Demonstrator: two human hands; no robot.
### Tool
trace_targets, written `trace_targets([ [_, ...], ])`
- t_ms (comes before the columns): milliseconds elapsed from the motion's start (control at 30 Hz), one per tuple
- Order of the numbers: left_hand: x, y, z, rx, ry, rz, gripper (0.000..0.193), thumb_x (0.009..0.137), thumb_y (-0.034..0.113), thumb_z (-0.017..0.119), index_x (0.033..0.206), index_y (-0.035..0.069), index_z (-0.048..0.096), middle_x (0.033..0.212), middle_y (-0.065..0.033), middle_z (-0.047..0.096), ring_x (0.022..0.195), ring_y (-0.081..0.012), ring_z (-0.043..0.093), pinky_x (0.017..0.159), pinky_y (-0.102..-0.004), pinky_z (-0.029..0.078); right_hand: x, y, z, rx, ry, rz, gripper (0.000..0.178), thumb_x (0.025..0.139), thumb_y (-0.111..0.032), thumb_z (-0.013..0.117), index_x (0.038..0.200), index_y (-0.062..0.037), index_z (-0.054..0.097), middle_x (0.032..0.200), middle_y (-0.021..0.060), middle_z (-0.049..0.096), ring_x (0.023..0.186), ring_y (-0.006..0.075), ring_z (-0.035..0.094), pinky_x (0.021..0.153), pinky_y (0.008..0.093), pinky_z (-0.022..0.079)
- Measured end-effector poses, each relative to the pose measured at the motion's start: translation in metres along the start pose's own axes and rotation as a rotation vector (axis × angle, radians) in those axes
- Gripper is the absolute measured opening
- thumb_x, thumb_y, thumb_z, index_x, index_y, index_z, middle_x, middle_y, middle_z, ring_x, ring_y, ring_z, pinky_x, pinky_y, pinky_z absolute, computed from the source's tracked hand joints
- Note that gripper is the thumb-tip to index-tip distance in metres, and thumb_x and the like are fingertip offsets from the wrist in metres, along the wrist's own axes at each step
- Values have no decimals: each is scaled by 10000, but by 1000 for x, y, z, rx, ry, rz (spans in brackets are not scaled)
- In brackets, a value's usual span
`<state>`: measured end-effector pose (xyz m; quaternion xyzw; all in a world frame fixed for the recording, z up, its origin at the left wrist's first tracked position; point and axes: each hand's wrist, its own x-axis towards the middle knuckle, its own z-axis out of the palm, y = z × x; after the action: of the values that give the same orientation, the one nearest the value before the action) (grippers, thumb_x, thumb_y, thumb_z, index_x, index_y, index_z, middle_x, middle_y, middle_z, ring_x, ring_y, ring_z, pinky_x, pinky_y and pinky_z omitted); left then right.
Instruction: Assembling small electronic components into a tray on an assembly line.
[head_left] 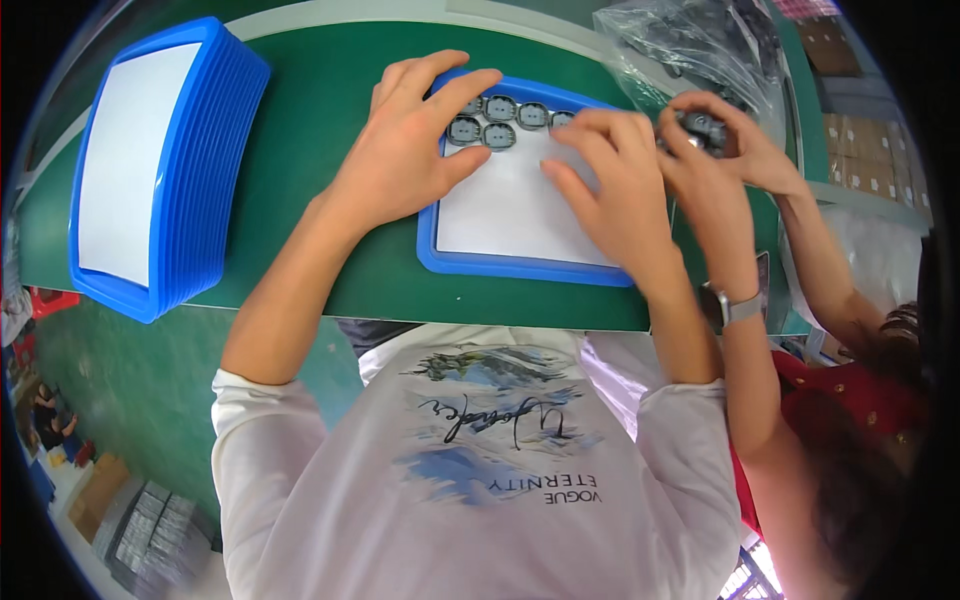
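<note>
Small dark grey moulded plastic parts (pixel 498 136), roundish with a recessed face, sit in two rows at the far left of a blue-rimmed tray (pixel 520 267) with a white base. My left hand (pixel 405 140) rests over the tray's left edge. Its thumb and index finger are spread apart around the leftmost parts. My right hand (pixel 625 185) hovers over the tray's right half, fingers bent and thumb apart. Its fingertips reach the far-row part (pixel 562 119) and partly cover it; whether they touch it I cannot tell.
A tall stack of blue trays (pixel 155 190) with white bases stands at the left of the green table (pixel 300 110). At my right, a co-worker's hands (pixel 715 150) hold dark parts beside a clear plastic bag (pixel 690 45). Cardboard boxes (pixel 865 160) are beyond.
</note>
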<state>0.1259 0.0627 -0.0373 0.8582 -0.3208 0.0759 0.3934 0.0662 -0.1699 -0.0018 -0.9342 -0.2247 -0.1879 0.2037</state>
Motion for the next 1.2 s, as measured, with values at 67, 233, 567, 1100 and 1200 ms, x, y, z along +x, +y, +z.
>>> trace_targets([
  [67,-1,0,-1,-13,3,-14,626,766,138,810,1358,166,608,1402,-129,527,1312,-347,449,1095,-440,418,-18,-20,-18,125,-62,41,252,777,-66,789,1016,-37,713,1003,89,649,948,283,599,838,389,489],
  [233,7,6,1,-17,-5,22,595,777,150,797,1342,134,610,1400,-124,543,1310,-333,468,1093,-438,415,-71,-55,-23,491,-27,65,181,726,-20,808,875,-30,705,906,84,664,810,268,613,721,369,503],
  [567,26,20,-4,6,71,86,416,786,73,767,1195,83,693,1250,-88,690,1312,-316,551,1079,-417,445,-27,-82,-49,216,-378,20,47,824,-91,708,869,-91,719,1168,3,591,930,218,638,668,363,547],
  [1100,-1,37,-40,-33,-266,198,162,702,101,813,816,36,720,948,-81,610,1080,-304,516,964,-421,426,-65,-114,5,728,42,81,190,749,-18,804,912,-12,707,952,97,677,770,262,602,648,346,497],
  [1200,-5,41,-37,-18,-320,227,164,709,124,813,802,24,721,968,-105,597,1096,-317,509,975,-424,419,-56,-106,-4,566,77,132,234,767,-2,774,990,10,704,1008,131,675,851,287,616,749,366,510],
])
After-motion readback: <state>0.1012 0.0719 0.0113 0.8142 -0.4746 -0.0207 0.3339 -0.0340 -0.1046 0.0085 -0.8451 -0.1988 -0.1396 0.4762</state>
